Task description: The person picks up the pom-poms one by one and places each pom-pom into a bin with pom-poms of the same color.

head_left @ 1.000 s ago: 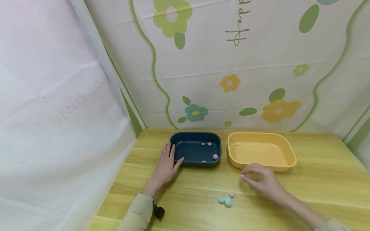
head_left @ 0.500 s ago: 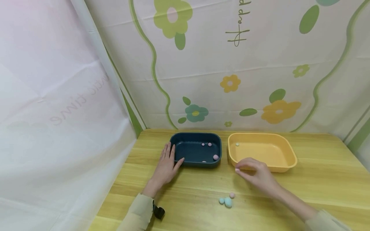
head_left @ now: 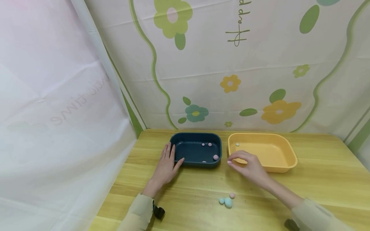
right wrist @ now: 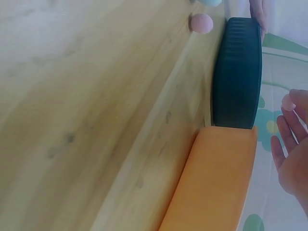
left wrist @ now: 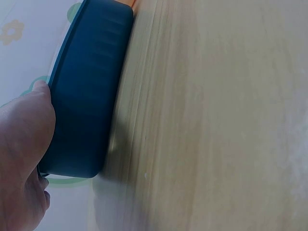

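Observation:
My right hand (head_left: 250,166) pinches a small pink ball (head_left: 229,162) between thumb and index finger, over the left front corner of the yellow tray (head_left: 280,169). The right wrist view also shows this ball (right wrist: 288,103) at the fingertips. My left hand (head_left: 164,168) rests at the left end of the dark blue tray (head_left: 196,164), fingers straight along its side and thumb on the front rim (left wrist: 55,72). Several pink balls lie in the blue tray, the largest ball (head_left: 215,157) near its right front corner. One pale green ball (head_left: 237,144) lies in the yellow tray.
On the wooden table (head_left: 185,205), in front of the trays, two light blue balls (head_left: 228,202) sit together with a pink ball (head_left: 232,195) beside them. A patterned curtain (head_left: 202,64) hangs behind the table, and a white curtain (head_left: 57,144) on the left.
My right hand has moved left and away from me along the yellow tray's front, carrying the pink ball toward the blue tray. The left hand and both trays stay in place.

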`<state>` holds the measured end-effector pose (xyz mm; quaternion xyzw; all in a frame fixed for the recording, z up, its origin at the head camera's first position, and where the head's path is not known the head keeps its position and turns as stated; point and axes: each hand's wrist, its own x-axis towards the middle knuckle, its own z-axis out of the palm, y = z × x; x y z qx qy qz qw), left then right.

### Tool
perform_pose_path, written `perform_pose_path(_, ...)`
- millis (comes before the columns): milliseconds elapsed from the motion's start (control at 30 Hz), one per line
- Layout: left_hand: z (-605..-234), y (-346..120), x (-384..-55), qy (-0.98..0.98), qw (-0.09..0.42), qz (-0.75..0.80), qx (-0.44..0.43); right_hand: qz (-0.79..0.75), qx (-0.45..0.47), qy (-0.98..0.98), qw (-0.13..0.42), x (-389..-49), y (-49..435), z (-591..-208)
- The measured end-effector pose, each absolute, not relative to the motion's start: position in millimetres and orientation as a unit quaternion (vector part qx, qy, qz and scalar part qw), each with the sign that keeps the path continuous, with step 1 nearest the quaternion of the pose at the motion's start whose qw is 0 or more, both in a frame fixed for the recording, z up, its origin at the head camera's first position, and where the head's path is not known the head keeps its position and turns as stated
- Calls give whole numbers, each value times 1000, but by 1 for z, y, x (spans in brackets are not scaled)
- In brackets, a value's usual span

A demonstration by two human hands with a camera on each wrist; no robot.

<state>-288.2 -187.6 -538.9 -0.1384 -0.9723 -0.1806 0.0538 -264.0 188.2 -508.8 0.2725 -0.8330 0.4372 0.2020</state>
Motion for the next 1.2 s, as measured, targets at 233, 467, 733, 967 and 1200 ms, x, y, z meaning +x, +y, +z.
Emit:
perform_pose_path(233, -540, -189, -287, -973, 56, -178, -138, 417, 264, -849, 191, -280, 171, -506)
perform_pose_path(467, -542, -189, -285, -972, 52, -178, -141, 399, 269, -858, 178, -297, 152, -505)
perform_pose_path(733, -542, -189, -286, -973, 53, -178, -139, 406, 270, -857, 167, -317, 135, -502)
perform_pose_path(967, -539, -189, -287, -972, 59, -180, -139, 402, 253, -864, 170, -332, 119, -503)
perform_pose_path(1200, -539, -188, -288, -972, 61, -174, -143, 399, 241, -868, 170, -345, 108, -505)
